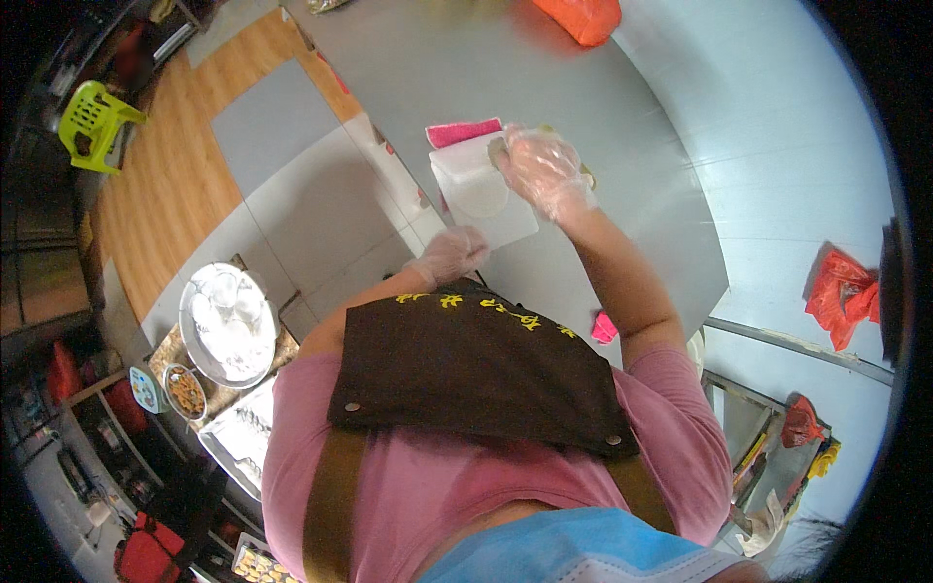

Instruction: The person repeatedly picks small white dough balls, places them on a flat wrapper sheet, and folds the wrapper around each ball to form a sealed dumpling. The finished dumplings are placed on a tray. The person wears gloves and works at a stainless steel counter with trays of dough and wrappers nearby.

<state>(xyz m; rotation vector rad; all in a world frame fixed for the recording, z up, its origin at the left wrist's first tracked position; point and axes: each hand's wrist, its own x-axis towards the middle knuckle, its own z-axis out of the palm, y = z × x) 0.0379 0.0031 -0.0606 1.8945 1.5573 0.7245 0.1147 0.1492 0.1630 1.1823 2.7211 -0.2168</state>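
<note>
A white, rounded-corner plastic board (453, 173) lies on the grey tabletop, with a paler round patch showing on its middle. My right hand (543, 175), in a clear plastic glove, is over its far right side and grips a greenish-grey cloth or pad (498, 154); bits of it show on both sides of the hand. At the near left edge of the board, my left hand (455, 253) is gloved too, its fingers curled at the edge. The fingertips are blurred. A pink cloth (464, 132) lies along the far edge, partly beneath the board.
The grey table (583, 95) meets a pale wall on the right. An orange-red bag (583, 18) sits at the far end; a small pink item (603, 327) lies near my right elbow. Behind my left are a bright metal basin (191, 350), a bowl of food (185, 392) and a tray (237, 437).
</note>
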